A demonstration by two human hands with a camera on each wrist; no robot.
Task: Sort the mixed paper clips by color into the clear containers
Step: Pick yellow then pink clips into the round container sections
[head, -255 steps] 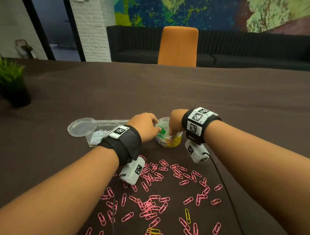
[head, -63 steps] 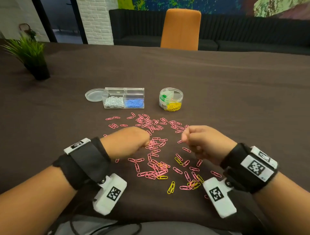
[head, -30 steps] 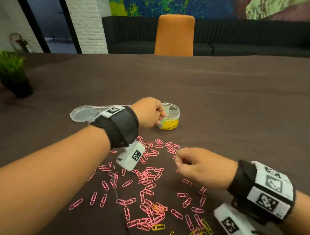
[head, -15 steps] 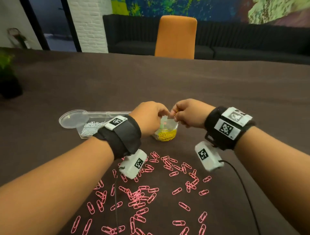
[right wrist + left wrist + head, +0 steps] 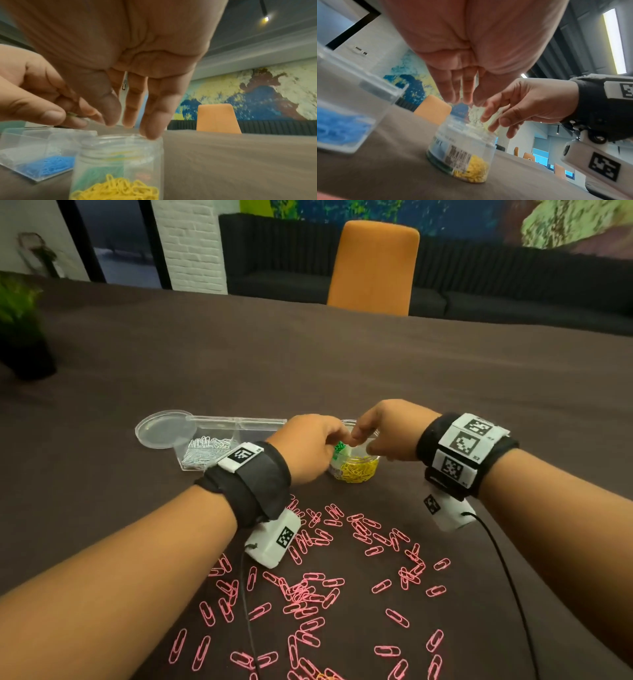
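A round clear jar (image 5: 359, 470) with a divider holds yellow clips (image 5: 116, 190) and green clips (image 5: 339, 447). Both hands hover over its mouth. My left hand (image 5: 337, 440) is curled, thumb against fingertips, pinching a small yellow-green clip (image 5: 72, 114) just left of the rim. My right hand (image 5: 130, 124) points straight fingers (image 5: 152, 129) down at the jar's rim (image 5: 120, 138), with nothing between them. Pink clips (image 5: 308, 594) lie scattered on the brown table (image 5: 342, 364) in front of me. A rectangular clear box (image 5: 212, 453) holds silver clips (image 5: 205, 445) and blue clips (image 5: 339, 129).
A round clear lid (image 5: 164, 428) lies left of the box. A potted plant (image 5: 20, 330) stands at the far left and an orange chair (image 5: 373, 268) behind the table. Wrist camera cables (image 5: 503, 570) trail over the clips.
Since a second ago my right hand has come up from the clip pile to the jar and its fingers have straightened over the mouth. My left hand has stayed at the jar.
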